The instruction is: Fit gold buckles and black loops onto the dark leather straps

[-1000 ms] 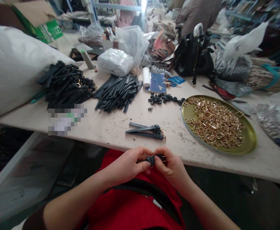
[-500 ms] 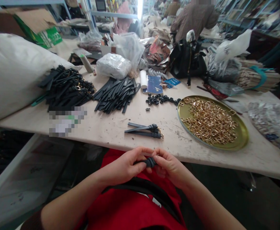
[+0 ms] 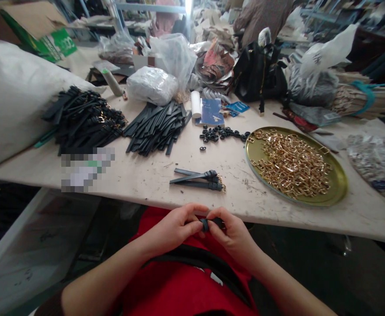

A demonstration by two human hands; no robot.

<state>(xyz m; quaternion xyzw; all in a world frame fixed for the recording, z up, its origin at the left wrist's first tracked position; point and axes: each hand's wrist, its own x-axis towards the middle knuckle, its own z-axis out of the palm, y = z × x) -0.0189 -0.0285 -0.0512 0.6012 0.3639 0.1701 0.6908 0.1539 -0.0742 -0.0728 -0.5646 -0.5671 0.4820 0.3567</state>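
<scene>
Just below the table's front edge, a small black strap piece (image 3: 204, 225) is pinched between both hands. My left hand (image 3: 179, 226) grips its left side with thumb and fingers. My right hand (image 3: 230, 230) closes on its right part, and a bit of gold metal shows by the fingers. Most of the strap is hidden by the hands. On the table (image 3: 139, 184) in front lie a few black straps (image 3: 195, 179) with gold buckles at their right ends. Farther back are small black loops (image 3: 212, 134). A round tray (image 3: 339, 186) to the right holds many gold buckles (image 3: 291, 164).
Black strips (image 3: 156, 129) lie in a pile at centre left, beside a heap of buckled straps (image 3: 83, 120). A large white sack (image 3: 21, 96) fills the left. Behind are a white roll (image 3: 196, 105), a black bag (image 3: 261, 74) and plastic-wrapped bundles. A person's torso (image 3: 264, 17) shows far back.
My right hand has shifted its grip rightward along the black strap, covering more of it. My left hand has stayed nearly in place. The view has tilted slightly.
</scene>
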